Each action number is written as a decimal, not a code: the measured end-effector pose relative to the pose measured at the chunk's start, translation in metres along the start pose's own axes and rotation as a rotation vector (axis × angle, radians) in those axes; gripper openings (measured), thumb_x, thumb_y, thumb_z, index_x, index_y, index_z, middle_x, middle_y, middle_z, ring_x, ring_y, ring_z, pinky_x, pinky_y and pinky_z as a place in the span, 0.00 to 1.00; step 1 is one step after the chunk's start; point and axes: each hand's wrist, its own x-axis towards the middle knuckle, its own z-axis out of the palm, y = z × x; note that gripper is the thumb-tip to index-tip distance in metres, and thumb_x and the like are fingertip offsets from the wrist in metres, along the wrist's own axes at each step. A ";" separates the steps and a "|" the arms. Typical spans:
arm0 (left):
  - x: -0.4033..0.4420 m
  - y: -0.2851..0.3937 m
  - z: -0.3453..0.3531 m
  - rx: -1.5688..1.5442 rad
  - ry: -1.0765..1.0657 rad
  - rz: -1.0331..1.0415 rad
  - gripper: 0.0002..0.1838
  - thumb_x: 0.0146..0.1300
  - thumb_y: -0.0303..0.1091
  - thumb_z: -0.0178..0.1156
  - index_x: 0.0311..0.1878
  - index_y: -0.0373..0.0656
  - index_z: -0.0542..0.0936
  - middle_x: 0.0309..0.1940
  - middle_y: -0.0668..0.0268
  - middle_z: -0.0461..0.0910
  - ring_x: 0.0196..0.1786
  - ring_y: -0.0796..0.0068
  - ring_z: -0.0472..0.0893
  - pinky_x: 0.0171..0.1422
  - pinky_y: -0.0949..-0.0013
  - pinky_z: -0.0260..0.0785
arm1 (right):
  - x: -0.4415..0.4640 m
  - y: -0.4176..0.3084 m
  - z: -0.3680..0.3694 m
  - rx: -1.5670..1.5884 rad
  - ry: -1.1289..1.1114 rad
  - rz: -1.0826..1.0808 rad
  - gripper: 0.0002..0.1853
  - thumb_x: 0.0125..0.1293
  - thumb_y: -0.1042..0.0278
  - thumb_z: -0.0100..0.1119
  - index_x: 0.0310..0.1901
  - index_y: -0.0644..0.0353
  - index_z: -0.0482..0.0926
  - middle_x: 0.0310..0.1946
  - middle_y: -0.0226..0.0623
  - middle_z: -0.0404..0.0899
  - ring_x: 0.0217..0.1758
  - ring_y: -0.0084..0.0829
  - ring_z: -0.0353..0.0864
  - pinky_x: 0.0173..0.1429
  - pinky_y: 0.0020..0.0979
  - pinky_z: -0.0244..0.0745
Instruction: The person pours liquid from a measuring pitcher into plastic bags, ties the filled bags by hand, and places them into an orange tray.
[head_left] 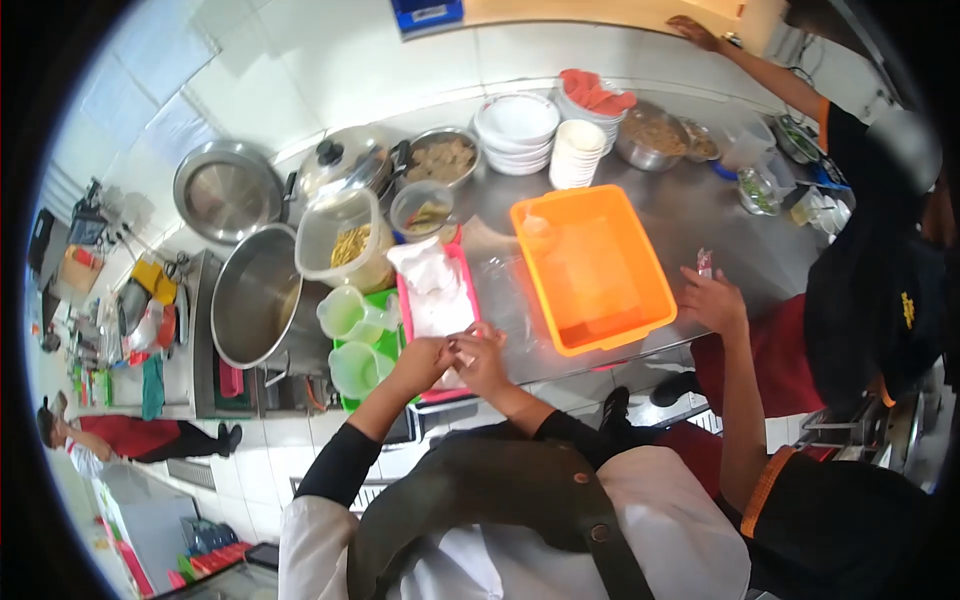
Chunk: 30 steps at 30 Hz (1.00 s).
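Near edge of the table: our left hand and right hand meet above the pink tray, perhaps so spills land inside; whether they pinch anything, we cannot tell.

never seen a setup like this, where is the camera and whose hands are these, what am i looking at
There is no machine here: this single view comes from a camera on a person's head, looking forward and down. The wearer's bare left hand and right hand meet over a pink rectangular tray containing white material; whether they hold something small is unclear. On the grey metal table are an orange rectangular tub and a stack of round white bowls. Right of the tub is a co-worker's hand.
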 end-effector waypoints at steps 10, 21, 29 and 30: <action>0.004 0.007 -0.009 -0.207 -0.047 -0.149 0.13 0.59 0.34 0.57 0.25 0.33 0.75 0.17 0.53 0.73 0.21 0.68 0.72 0.30 0.61 0.65 | -0.001 0.004 0.006 0.016 -0.051 0.060 0.10 0.46 0.68 0.71 0.33 0.48 0.84 0.39 0.19 0.84 0.51 0.31 0.71 0.58 0.43 0.51; 0.050 0.102 -0.087 -0.199 0.008 0.044 0.11 0.56 0.31 0.60 0.23 0.36 0.71 0.17 0.56 0.72 0.21 0.65 0.71 0.29 0.62 0.64 | 0.079 -0.035 -0.083 0.140 0.017 -0.160 0.10 0.44 0.72 0.71 0.32 0.57 0.84 0.41 0.26 0.83 0.52 0.36 0.73 0.59 0.39 0.60; 0.107 0.141 -0.091 -0.383 0.041 0.096 0.11 0.70 0.32 0.52 0.35 0.34 0.77 0.23 0.68 0.74 0.29 0.81 0.70 0.34 0.72 0.64 | 0.126 -0.033 -0.168 0.211 0.089 -0.032 0.06 0.54 0.75 0.67 0.34 0.61 0.84 0.36 0.37 0.84 0.39 0.33 0.80 0.48 0.32 0.73; 0.109 0.143 -0.093 -0.431 0.118 0.123 0.10 0.70 0.32 0.52 0.37 0.35 0.78 0.25 0.68 0.75 0.31 0.81 0.70 0.36 0.72 0.64 | 0.132 -0.032 -0.180 0.295 0.091 0.103 0.04 0.57 0.74 0.66 0.35 0.62 0.84 0.35 0.39 0.84 0.36 0.30 0.80 0.45 0.29 0.74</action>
